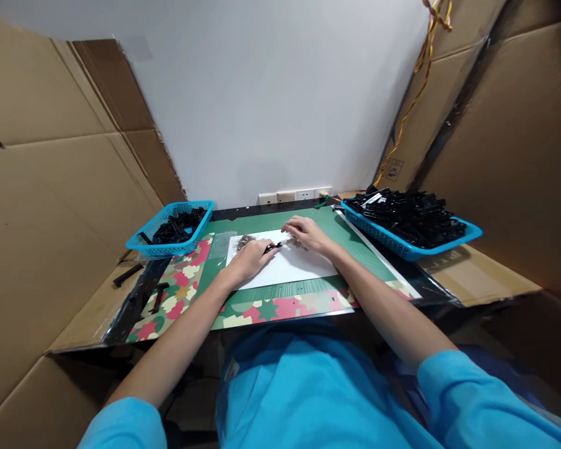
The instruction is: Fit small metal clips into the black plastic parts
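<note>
My left hand rests on a white sheet, its fingers closed round a small black plastic part. One end of that part points toward my right hand. The right hand hangs over a small heap of fine metal pieces, fingers bent and drawn together. Whatever sits between its fingertips is too small to make out. A second heap of fine metal pieces lies just beyond my left hand. Beside it is a clear plastic bag.
At the left stands a blue basket with black parts inside. A fuller blue basket heaped with long black parts stands right. Loose black parts lie on the left side. Cardboard walls flank the table; sockets line the back.
</note>
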{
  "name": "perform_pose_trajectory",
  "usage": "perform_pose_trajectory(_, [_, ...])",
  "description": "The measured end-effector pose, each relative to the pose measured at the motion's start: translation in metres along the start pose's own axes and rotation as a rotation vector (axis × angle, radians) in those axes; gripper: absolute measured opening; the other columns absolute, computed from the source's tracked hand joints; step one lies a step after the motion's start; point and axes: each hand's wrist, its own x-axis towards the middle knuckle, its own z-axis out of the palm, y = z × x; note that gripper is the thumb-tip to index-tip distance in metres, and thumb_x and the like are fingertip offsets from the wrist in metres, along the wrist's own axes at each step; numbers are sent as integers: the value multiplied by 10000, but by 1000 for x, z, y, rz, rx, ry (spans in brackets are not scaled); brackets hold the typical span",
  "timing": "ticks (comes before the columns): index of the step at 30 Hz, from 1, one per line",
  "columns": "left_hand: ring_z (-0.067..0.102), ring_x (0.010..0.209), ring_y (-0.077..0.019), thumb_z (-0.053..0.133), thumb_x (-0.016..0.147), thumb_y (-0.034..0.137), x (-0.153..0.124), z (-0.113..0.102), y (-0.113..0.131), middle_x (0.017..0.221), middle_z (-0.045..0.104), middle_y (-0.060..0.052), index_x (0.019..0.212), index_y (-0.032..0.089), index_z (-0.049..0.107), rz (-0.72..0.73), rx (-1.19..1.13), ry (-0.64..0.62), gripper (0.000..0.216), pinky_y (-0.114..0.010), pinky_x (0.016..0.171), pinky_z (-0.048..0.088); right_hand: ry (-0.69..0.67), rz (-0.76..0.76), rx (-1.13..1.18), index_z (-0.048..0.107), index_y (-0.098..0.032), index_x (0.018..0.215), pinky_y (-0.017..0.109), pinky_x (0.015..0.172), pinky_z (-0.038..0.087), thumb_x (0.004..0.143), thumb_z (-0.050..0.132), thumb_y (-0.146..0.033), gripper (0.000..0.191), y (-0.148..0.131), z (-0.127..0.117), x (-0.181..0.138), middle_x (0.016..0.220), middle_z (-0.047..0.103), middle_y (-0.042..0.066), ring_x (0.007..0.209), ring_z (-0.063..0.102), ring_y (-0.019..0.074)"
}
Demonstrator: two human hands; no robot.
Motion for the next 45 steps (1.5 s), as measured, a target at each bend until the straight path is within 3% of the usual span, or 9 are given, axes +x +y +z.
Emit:
perform_pose_trajectory(4, [748, 969, -318, 513, 1094, 504, -1, 2, 3, 1034, 787, -135, 1236, 215, 745, 38, 129, -44, 398, -385, 879, 549, 58, 35, 137, 787, -194, 942, 332, 823, 490, 1085, 518, -532, 454, -4, 11, 3, 976, 752, 100, 904, 655, 232])
perform_pose_trajectory(8, [762, 992, -330, 444, 1120, 480, -1, 5, 4, 1076, 791, -145, 1387, 231, 695, 78, 249, -74, 442, -408, 897, 551, 68, 174, 542, 777, -179, 935, 348, 839, 568, 1019, 611, -631, 489, -5, 32, 6, 951, 771, 110, 886, 717, 236])
perform_pose_trajectory(11, [765, 993, -328, 445, 1121, 454, -1, 6, 5, 1072, 794, -141, 1396, 244, 702, 93, 278, -77, 431, -406, 898, 553, 91, 292, 696, 757, -163, 892, 351, 795, 602, 951, 697, -661, 505, -1, 41, 7, 916, 779, 124, 824, 735, 228])
perform_pose_trajectory(20, [756, 952, -325, 493, 1102, 432, -3, 7, 7, 1015, 782, -140, 1270, 236, 756, 94, 231, -39, 369, -413, 899, 559, 52, 326, 604, 756, -159, 827, 322, 756, 611, 961, 700, -550, 417, 6, 42, 4, 889, 796, 127, 818, 747, 224])
perform_pose_trajectory(27, [756, 921, -313, 520, 1096, 423, -3, 7, 8, 983, 780, -141, 1211, 223, 771, 106, 221, -37, 341, -403, 887, 555, 102, 368, 593, 764, -157, 824, 319, 753, 617, 947, 710, -535, 402, 4, 47, 1, 927, 820, 146, 843, 772, 239])
perform_pose_trajectory(39, [782, 944, -310, 493, 1105, 423, 0, 12, 0, 1061, 823, -126, 1274, 259, 791, 122, 197, -46, 380, -385, 847, 557, 149, 295, 470, 779, -170, 823, 329, 747, 587, 987, 636, -576, 460, -7, 53, -3, 890, 815, 129, 829, 751, 250])
perform_pose_trajectory(42, [788, 953, -302, 512, 1097, 433, 1, 13, -2, 1095, 830, -126, 1297, 247, 791, 75, 128, 19, 391, -381, 858, 572, 252, 271, 537, 748, -185, 824, 346, 804, 606, 979, 623, -671, 525, -11, 51, 1, 901, 802, 128, 851, 749, 244])
perform_pose_trajectory(45, [783, 1048, -297, 543, 1085, 445, 5, 14, -7, 1192, 822, -126, 1292, 221, 794, 4, 15, 200, 395, -388, 941, 580, 359, 211, 463, 735, -204, 886, 335, 781, 580, 995, 582, -722, 552, -13, 40, 4, 904, 778, 108, 818, 721, 230])
